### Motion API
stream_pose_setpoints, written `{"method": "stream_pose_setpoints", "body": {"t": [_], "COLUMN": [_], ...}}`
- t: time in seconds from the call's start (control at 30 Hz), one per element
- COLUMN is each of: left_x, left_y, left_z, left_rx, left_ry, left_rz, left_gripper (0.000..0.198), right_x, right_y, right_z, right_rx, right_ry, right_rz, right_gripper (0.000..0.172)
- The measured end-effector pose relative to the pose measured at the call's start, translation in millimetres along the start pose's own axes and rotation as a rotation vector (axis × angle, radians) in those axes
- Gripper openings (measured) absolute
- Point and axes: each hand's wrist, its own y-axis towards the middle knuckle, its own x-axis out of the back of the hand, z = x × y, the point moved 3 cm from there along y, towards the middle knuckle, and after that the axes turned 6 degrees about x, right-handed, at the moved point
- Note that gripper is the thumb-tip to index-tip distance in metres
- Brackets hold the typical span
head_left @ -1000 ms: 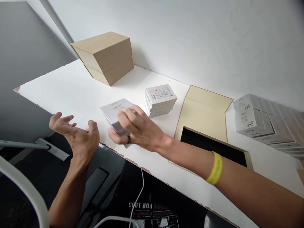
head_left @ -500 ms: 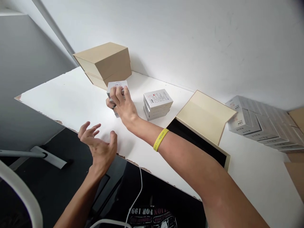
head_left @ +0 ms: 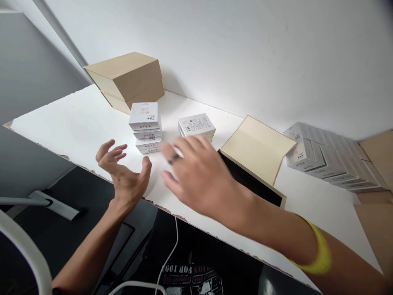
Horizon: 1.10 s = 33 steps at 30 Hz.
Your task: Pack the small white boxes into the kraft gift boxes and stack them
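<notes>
1. Left hand (head_left: pixel 125 172) first, left of centre in the frame: fingers spread and curved, nothing in it. I've got it over the near edge of the tabletop (head_left: pixel 61 114), perhaps to stay out of the way.
2. And here's my right hand (head_left: pixel 199 176), mid-frame, blurred, fingers loosely bent, thumb apart, no box visible in its grip. It covers part of the second stack (head_left: pixel 198 123); whether I'm touching that, I can't tell.
3. Just above my left hand, the near stack (head_left: pixel 144 114) of white boxes stands by itself, edges a little uneven, printed top up. Piled like this, it presumably takes up little room.
4. Right of centre, the open tan box (head_left: pixel 258 147) has its lid folded back towards the wall, which leaves the black inside accessible; my right forearm crosses in front.
5. Upper left, the closed tan boxes (head_left: pixel 123 73) sit one on another, back near the wall, probably to leave working room.
6. Over at the right, the rows of white boxes (head_left: pixel 334 159) are packed tightly side by side, likely so they stay steady.
</notes>
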Motion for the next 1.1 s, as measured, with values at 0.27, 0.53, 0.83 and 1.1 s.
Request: {"method": "stream_pose_setpoints", "body": {"t": [0.27,0.53,0.83,1.1], "left_x": [-19.5,-41.9,-65.7,-85.5], "left_y": [65.2,88.5,78.5,95.0], "left_z": [2.4,-17.3,-68.2,-86.9], "left_rx": [0.115,0.235,0.058,0.121], "left_ry": [0.073,0.197,0.108,0.078], "left_rz": [0.118,0.09,0.634,0.809], "left_gripper": [0.085,0.079,0.099,0.091], "right_x": [34.3,-8.8,7.7,38.3], "right_y": [-206.3,-279.7,-285.5,-327.8], "right_z": [-9.9,38.5,14.1,-16.7], "right_rx": [-0.525,-0.725,-0.476,-0.446], "right_ry": [-0.049,-0.091,0.056,0.083], "right_rz": [0.043,-0.154,-0.185,-0.035], "right_gripper": [0.035,0.034,0.018,0.024]}}
